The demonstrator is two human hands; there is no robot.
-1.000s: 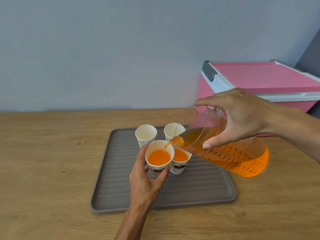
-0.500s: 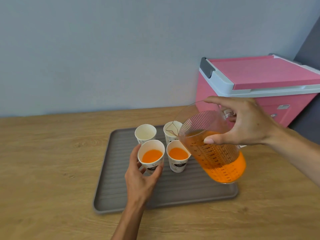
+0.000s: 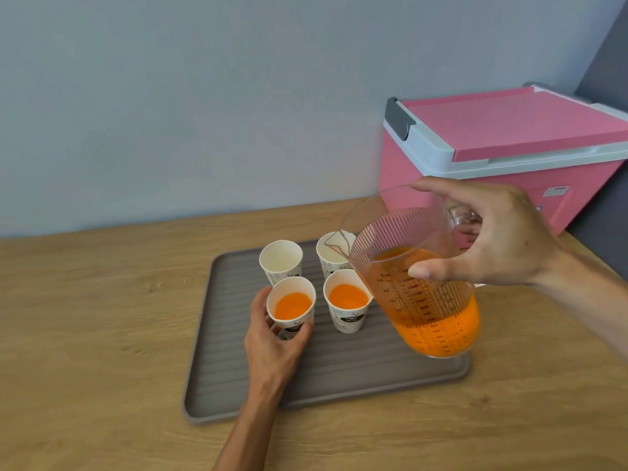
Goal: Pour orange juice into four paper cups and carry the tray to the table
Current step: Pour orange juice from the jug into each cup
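Note:
Four paper cups stand on a grey ribbed tray (image 3: 224, 379). The front left cup (image 3: 291, 307) and the front right cup (image 3: 347, 302) hold orange juice. The back left cup (image 3: 280, 260) looks empty; the back right cup (image 3: 331, 254) is partly hidden behind the jug. My left hand (image 3: 273, 345) wraps around the front left cup. My right hand (image 3: 492, 236) grips a clear measuring jug (image 3: 424, 290) of orange juice, held nearly upright above the tray's right side, its spout over the back right cup. No juice is flowing.
The tray lies on a wooden counter (image 3: 85, 334) against a pale wall. A pink cooler box (image 3: 509, 154) with a grey-white lid stands at the back right, just behind the jug.
The jug has tipped back from pouring into the front left cup to nearly upright, and the stream has stopped. My left hand still holds the same cup.

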